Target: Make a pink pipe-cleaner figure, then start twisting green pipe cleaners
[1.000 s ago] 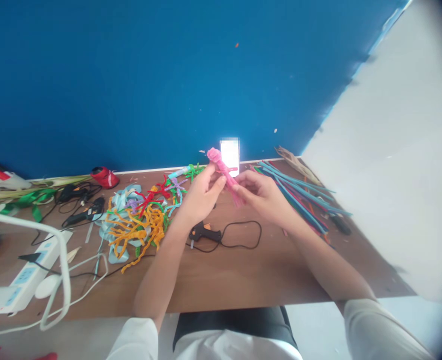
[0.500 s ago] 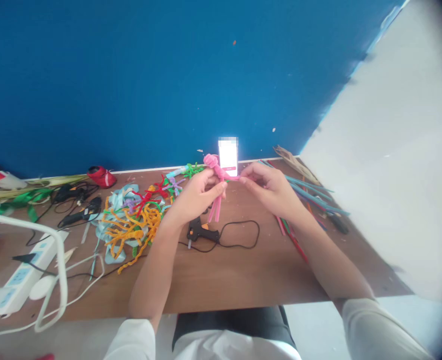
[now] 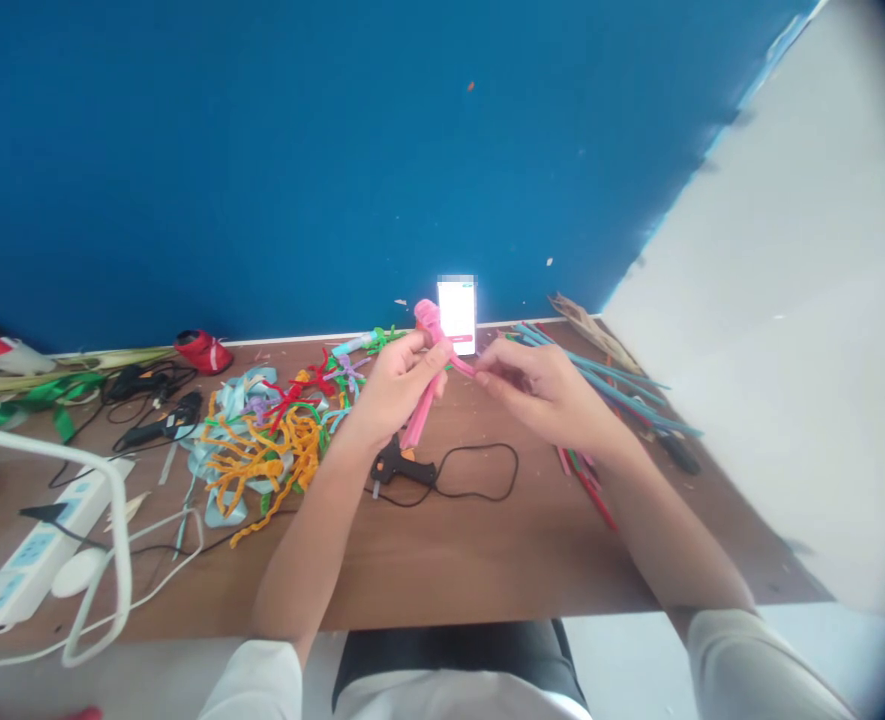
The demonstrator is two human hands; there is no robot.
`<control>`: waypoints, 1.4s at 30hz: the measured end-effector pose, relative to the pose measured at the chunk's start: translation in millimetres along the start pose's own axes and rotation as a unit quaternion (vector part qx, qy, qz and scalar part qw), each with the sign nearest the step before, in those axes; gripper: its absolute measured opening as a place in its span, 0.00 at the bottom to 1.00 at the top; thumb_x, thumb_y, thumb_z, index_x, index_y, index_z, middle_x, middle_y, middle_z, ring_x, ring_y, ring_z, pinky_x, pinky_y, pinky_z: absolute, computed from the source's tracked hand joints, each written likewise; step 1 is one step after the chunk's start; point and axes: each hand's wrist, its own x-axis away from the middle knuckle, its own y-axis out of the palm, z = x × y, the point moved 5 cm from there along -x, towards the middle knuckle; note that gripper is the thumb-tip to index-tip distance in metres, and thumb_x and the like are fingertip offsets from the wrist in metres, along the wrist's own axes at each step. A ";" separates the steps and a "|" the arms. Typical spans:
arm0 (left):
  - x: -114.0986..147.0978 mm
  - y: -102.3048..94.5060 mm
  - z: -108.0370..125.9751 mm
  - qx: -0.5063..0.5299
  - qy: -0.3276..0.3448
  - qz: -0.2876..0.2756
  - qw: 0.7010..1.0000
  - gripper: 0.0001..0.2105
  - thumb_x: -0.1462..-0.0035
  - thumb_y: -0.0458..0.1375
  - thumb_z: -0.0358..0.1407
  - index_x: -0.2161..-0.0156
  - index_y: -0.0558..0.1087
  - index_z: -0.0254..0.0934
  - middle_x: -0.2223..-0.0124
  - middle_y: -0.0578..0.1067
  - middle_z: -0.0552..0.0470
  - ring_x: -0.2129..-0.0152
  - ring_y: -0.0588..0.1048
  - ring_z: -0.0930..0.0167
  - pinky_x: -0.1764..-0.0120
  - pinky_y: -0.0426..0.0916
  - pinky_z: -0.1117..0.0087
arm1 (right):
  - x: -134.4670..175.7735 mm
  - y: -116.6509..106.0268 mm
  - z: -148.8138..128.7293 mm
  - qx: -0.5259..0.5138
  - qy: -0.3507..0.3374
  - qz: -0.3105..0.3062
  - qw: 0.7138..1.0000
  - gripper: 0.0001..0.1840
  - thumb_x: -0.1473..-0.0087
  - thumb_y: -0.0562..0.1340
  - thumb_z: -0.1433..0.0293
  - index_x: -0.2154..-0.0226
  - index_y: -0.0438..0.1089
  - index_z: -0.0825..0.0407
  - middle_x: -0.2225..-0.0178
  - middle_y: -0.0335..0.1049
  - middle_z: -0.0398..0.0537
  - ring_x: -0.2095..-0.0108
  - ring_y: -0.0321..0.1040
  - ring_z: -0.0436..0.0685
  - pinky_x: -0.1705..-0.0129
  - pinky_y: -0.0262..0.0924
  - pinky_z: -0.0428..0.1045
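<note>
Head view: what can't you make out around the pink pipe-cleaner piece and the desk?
- Pink pipe-cleaner figure: its middle is hidden by the left hand; the right hand covers one strand's end.
- Phone: screen blown out and top blurred, unreadable.
- Glue gun: partly behind the left wrist.
- Power strip: cut off at the left edge.

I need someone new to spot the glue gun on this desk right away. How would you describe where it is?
Start at the brown desk against the blue wall and find the lit phone propped at its back edge. Come straight toward the near edge: the glue gun lies just below the left hand. It is the small black tool with an orange trigger, trailing a looped black cord, unlike the fuzzy coloured pipe cleaners to its left.
</note>
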 end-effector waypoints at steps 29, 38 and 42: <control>-8.2 9.9 -22.6 0.210 -0.017 0.098 0.973 0.14 0.40 0.62 0.45 0.68 0.69 0.37 0.86 0.55 0.64 0.89 0.50 0.81 0.83 0.45 0.75 | 5.6 12.8 -4.8 0.364 -0.247 0.161 0.884 0.05 0.36 0.59 0.72 0.60 0.71 0.50 0.72 0.70 0.42 0.70 0.63 0.51 0.70 0.50 0.50; -9.4 15.4 -25.6 0.165 -0.038 0.044 0.985 0.15 0.38 0.58 0.46 0.63 0.77 0.35 0.81 0.62 0.57 0.83 0.59 0.77 0.78 0.54 0.73 | 2.5 15.4 -5.8 0.434 -0.209 0.116 0.869 0.10 0.35 0.55 0.75 0.60 0.71 0.49 0.64 0.76 0.48 0.67 0.64 0.55 0.69 0.48 0.52; -7.7 12.3 -22.1 0.129 -0.042 0.026 0.990 0.16 0.39 0.59 0.47 0.61 0.78 0.35 0.82 0.60 0.57 0.83 0.57 0.77 0.79 0.52 0.72 | 3.7 17.3 -4.0 0.433 -0.227 0.090 0.868 0.11 0.34 0.55 0.76 0.59 0.71 0.49 0.67 0.75 0.46 0.67 0.63 0.54 0.69 0.48 0.51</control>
